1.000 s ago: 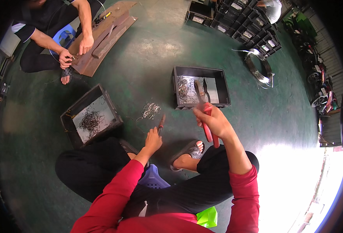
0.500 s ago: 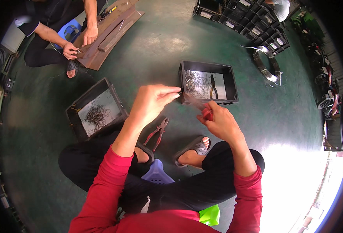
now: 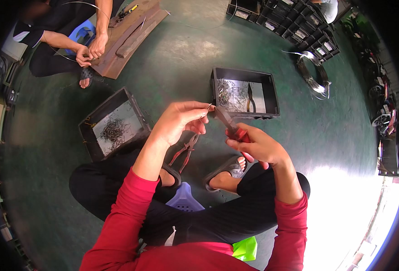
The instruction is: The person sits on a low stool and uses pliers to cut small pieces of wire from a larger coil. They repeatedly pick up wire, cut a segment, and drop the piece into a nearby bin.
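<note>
My left hand (image 3: 178, 121) pinches a small bent piece of wire (image 3: 209, 107) between thumb and fingertips. In my right hand (image 3: 259, 145) is a pair of pliers (image 3: 226, 119) with red handles, fingers wrapped round them. The tips of its jaws are close beside the wire; whether they touch it I cannot tell. Beyond my hands stands a black crate (image 3: 275, 97) holding small bent wire pieces and another pair of pliers (image 3: 250, 98). A second black crate (image 3: 135, 108), at the left, has a heap of similar wire pieces (image 3: 113, 129).
Red-handled pliers (image 3: 191, 143) lie on the floor by my left foot. A wire coil (image 3: 311, 74) lies at the far right, near stacked black crates (image 3: 294, 25). At the far left a co-worker's hands (image 3: 91, 52) work beside a brown metal piece (image 3: 131, 43).
My right hand has turned the pliers, and their jaws point up more steeply beside the wire. My left fingers have curled in. The co-worker's hands have come together.
</note>
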Action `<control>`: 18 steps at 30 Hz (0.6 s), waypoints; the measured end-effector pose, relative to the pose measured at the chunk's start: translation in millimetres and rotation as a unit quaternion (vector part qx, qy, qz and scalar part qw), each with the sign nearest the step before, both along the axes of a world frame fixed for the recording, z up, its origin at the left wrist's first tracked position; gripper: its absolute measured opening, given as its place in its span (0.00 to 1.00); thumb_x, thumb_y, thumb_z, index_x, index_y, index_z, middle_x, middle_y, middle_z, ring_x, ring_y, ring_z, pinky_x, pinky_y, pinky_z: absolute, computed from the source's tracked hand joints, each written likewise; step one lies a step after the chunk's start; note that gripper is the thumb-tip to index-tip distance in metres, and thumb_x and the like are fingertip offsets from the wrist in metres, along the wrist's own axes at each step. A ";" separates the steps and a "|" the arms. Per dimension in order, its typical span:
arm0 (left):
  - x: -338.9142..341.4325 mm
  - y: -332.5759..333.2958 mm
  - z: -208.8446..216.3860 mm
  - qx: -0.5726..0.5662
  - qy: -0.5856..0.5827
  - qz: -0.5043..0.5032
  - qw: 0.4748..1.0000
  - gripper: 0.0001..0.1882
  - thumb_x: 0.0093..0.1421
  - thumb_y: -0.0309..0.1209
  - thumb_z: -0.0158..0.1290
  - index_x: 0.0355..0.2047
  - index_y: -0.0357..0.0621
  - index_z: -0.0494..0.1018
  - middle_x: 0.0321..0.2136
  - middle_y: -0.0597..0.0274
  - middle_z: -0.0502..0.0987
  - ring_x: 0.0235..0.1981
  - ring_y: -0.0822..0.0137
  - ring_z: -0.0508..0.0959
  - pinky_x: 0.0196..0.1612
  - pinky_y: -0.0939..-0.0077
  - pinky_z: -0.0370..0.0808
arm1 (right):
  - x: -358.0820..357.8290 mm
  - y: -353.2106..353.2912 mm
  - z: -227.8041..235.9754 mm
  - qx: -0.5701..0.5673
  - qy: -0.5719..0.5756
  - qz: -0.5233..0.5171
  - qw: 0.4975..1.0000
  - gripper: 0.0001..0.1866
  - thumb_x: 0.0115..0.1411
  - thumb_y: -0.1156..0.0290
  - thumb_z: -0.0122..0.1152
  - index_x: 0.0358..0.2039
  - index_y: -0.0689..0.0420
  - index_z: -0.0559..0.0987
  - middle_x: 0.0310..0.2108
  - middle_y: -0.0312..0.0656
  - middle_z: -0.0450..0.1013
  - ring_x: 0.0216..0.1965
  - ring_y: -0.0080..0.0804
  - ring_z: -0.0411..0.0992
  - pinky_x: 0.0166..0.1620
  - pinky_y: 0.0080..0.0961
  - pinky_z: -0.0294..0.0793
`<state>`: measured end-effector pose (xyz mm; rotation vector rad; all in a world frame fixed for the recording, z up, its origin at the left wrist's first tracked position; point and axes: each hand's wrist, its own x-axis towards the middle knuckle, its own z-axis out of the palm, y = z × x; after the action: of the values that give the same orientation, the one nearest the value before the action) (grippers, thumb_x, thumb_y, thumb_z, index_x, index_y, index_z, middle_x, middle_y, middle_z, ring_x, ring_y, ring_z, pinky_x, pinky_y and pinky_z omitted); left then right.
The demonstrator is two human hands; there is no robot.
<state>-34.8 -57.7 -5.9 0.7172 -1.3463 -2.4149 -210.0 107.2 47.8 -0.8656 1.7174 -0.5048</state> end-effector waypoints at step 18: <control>-3.4 9.7 7.3 -0.116 -0.017 0.026 0.993 0.12 0.61 0.25 0.52 0.42 0.32 0.77 0.25 0.62 0.77 0.21 0.74 0.76 0.26 0.82 0.75 | 1.5 -3.8 -2.2 0.013 0.021 0.017 1.000 0.23 0.60 0.54 0.59 0.46 0.60 0.72 0.26 0.40 0.70 0.16 0.27 0.66 0.18 0.28 0.65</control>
<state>-38.2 -48.0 1.4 0.7243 -1.5680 -2.1672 -208.5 103.4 45.6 -0.8895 1.7408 -0.4439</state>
